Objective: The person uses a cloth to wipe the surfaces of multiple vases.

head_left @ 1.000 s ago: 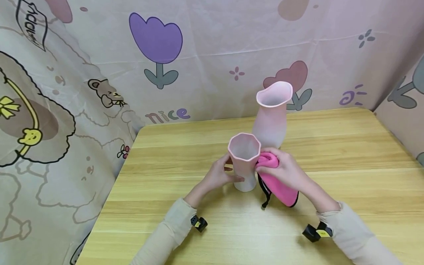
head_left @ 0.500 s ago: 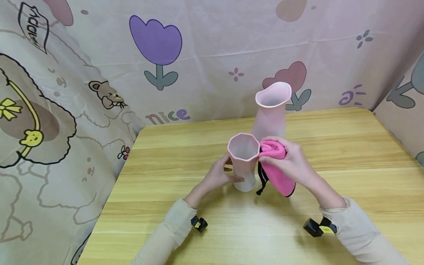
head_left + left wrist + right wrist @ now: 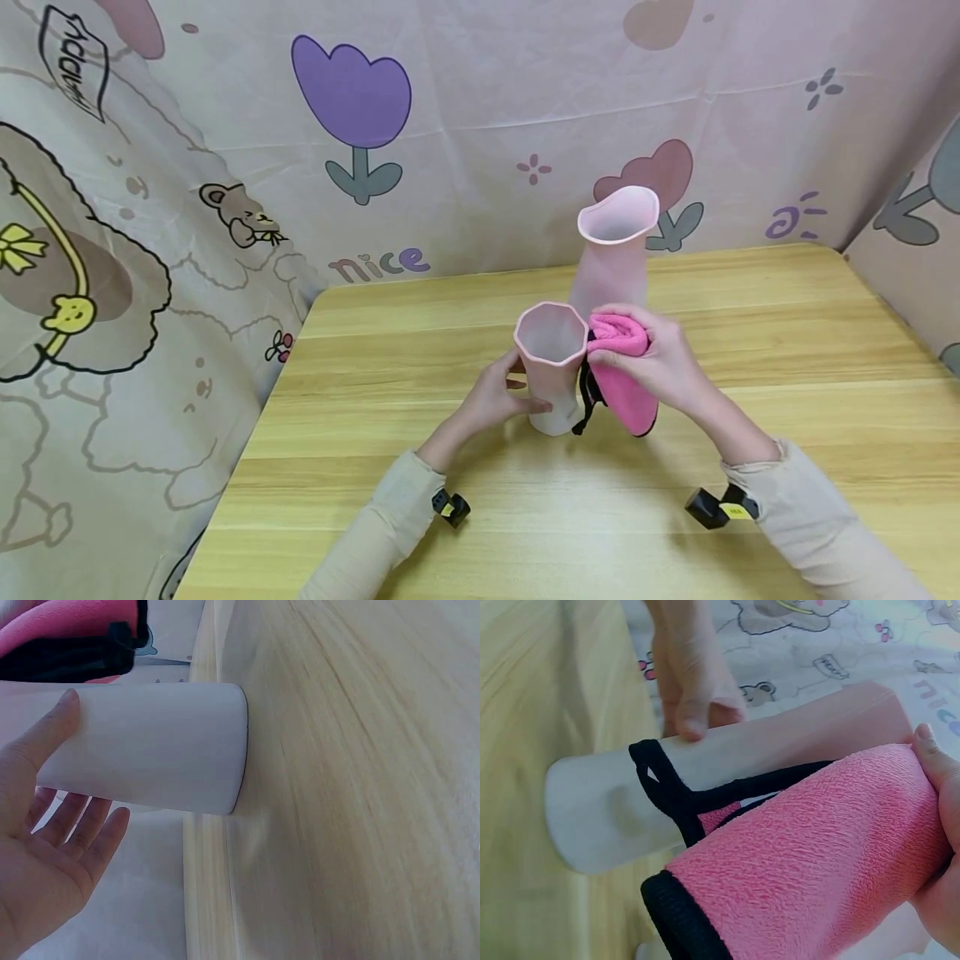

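Note:
A small vase (image 3: 553,375) with an eight-sided rim, pink above and white below, stands upright on the table. My left hand (image 3: 495,393) holds its left side, thumb on the near face and fingers round the back; the left wrist view shows the thumb (image 3: 56,727) on the white wall. My right hand (image 3: 663,358) grips a bunched pink cloth (image 3: 626,387) with black edging against the vase's right side, just under the rim. In the right wrist view, the fuzzy cloth (image 3: 810,855) and its black loop overlap the vase (image 3: 600,817).
Right behind, a taller pink-and-white vase (image 3: 611,271) with a wavy rim stands on the wooden table (image 3: 375,358), partly hidden by the right hand. A printed fabric backdrop (image 3: 465,100) hangs along the table's back and left.
My right hand has moved the cloth upward along the vase's side, and the cloth's hanging end has risen and swung left. The left hand and both vases stay in place.

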Available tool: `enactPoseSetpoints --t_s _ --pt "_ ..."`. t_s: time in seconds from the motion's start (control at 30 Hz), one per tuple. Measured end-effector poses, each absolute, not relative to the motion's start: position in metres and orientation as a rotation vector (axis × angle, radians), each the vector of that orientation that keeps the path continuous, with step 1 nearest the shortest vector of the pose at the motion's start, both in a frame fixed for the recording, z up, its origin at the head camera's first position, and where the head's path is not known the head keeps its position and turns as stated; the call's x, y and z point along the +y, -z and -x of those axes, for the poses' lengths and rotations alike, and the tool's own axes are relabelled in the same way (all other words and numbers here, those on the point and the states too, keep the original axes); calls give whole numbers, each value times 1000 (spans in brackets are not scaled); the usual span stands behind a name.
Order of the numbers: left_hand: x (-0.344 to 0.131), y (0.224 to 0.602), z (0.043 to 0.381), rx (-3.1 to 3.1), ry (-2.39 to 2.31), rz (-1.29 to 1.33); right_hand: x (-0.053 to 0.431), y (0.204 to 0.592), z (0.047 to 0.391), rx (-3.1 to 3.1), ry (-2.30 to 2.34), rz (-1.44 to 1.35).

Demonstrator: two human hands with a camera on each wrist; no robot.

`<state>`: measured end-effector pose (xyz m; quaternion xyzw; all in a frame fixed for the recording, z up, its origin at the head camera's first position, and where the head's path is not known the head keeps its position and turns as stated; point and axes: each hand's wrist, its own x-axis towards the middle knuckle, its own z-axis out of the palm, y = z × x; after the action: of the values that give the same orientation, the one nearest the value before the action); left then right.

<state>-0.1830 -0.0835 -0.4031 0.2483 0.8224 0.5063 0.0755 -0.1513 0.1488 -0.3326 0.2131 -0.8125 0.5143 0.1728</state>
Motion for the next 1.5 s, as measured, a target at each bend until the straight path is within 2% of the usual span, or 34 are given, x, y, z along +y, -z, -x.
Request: enactPoseSetpoints --t_s 0.4,0.67,0.97,1.3,1.5 --pt "-83 403 183 2469 -1508 -746 149 380 167 -2485 -1343 -697" --pt "-82 372 166 2448 -1518 -778 147 392 171 -2653 -1281 -781" --pt "-82 377 169 2442 -1532 -794 144 411 174 -2782 -969 -1011" --pt "-81 372 166 2418 -1539 -783 147 410 172 -2743 -1020 -1088" --pt "-82 373 166 2413 -1548 -757 147 389 168 -2661 -1252 -965"
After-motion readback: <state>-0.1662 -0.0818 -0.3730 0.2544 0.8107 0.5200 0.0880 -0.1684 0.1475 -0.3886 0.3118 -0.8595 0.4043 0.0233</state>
